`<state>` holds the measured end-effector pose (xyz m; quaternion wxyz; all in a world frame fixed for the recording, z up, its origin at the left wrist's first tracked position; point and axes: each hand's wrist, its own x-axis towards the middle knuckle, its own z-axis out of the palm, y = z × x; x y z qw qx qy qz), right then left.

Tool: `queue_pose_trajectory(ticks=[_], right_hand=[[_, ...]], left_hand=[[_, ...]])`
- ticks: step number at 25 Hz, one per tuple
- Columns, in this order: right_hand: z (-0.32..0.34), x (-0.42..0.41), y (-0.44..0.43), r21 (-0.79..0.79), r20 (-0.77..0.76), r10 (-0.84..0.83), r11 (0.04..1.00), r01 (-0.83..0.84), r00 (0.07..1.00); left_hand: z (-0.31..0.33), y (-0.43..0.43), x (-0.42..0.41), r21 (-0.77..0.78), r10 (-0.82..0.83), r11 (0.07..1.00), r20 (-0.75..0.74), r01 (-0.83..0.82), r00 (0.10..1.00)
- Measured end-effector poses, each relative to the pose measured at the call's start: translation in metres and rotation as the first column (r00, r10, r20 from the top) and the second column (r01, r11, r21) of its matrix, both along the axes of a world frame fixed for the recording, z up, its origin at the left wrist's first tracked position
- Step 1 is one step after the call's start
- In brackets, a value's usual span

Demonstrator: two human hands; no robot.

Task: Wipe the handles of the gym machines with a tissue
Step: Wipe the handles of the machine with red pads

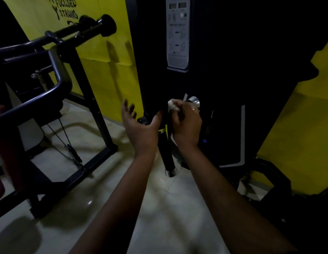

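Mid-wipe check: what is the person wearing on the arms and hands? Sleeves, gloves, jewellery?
No gloves, no sleeves in view: both forearms are bare. The right hand wears a thin ring on one finger. The left hand shows no ring; neither wrist has a watch or band.

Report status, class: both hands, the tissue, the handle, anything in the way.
Right hand grips tissue against black handle. Left hand open beside it, contact unclear. Nothing seen blocking the handle.
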<state>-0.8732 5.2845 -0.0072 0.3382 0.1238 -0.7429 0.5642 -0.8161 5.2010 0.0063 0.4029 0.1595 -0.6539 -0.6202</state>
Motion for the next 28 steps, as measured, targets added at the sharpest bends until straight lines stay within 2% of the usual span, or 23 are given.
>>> queue_pose_trajectory(ticks=[2, 3, 5, 8, 10, 14, 17, 19, 21, 23, 25, 26, 28], right_hand=[[-0.009, 0.006, 0.005, 0.065, -0.030, 0.059, 0.996, -0.057, 0.998], [-0.010, 0.007, 0.006, 0.081, -0.053, 0.069, 0.995, -0.065, 0.996], [0.003, 0.001, 0.008, 0.177, -0.063, 0.115, 0.979, -0.103, 0.991], [0.027, -0.014, 0.009, 0.294, 0.070, 0.245, 0.921, -0.255, 0.967], [0.017, -0.011, 0.011, 0.266, 0.025, 0.213, 0.940, -0.212, 0.977], [-0.017, 0.003, 0.011, 0.045, -0.083, 0.117, 0.992, -0.114, 0.990], [0.007, -0.013, 0.008, 0.123, -0.043, 0.211, 0.971, -0.205, 0.976], [0.011, -0.010, 0.008, 0.173, -0.074, 0.221, 0.963, -0.205, 0.972], [-0.009, 0.004, 0.011, 0.052, -0.052, 0.163, 0.986, -0.160, 0.985], [-0.027, 0.022, 0.007, -0.277, 0.154, 0.225, 0.944, -0.176, 0.962], [-0.030, 0.022, -0.009, -0.664, 0.280, 0.415, 0.735, -0.137, 0.866], [-0.027, 0.017, -0.016, -0.787, 0.309, 0.485, 0.613, -0.066, 0.818], [-0.023, 0.002, -0.022, -0.921, 0.296, 0.681, 0.391, 0.010, 0.670]], left_hand=[[0.016, -0.012, -0.008, -0.211, -0.074, 0.971, 0.182, 0.113, 0.981], [0.022, -0.018, -0.012, -0.242, -0.104, 0.954, 0.279, 0.175, 0.955], [0.024, -0.032, -0.020, -0.196, -0.181, 0.944, 0.373, 0.267, 0.910], [0.018, -0.043, -0.025, -0.042, -0.332, 0.928, 0.358, 0.370, 0.873], [0.014, -0.043, -0.027, -0.032, -0.346, 0.925, 0.345, 0.380, 0.872], [0.011, -0.040, -0.026, -0.067, -0.321, 0.931, 0.318, 0.359, 0.892], [0.011, -0.040, -0.024, -0.077, -0.318, 0.931, 0.311, 0.357, 0.896], [0.012, -0.038, -0.022, -0.088, -0.304, 0.934, 0.312, 0.346, 0.900], [0.012, -0.036, -0.021, -0.093, -0.301, 0.935, 0.310, 0.343, 0.902], [0.013, -0.035, -0.021, -0.102, -0.296, 0.935, 0.303, 0.340, 0.906], [0.013, -0.034, -0.021, -0.113, -0.286, 0.937, 0.299, 0.332, 0.910], [0.013, -0.034, -0.021, -0.116, -0.285, 0.936, 0.302, 0.331, 0.910], [0.013, -0.035, -0.021, -0.115, -0.285, 0.936, 0.313, 0.334, 0.906]])
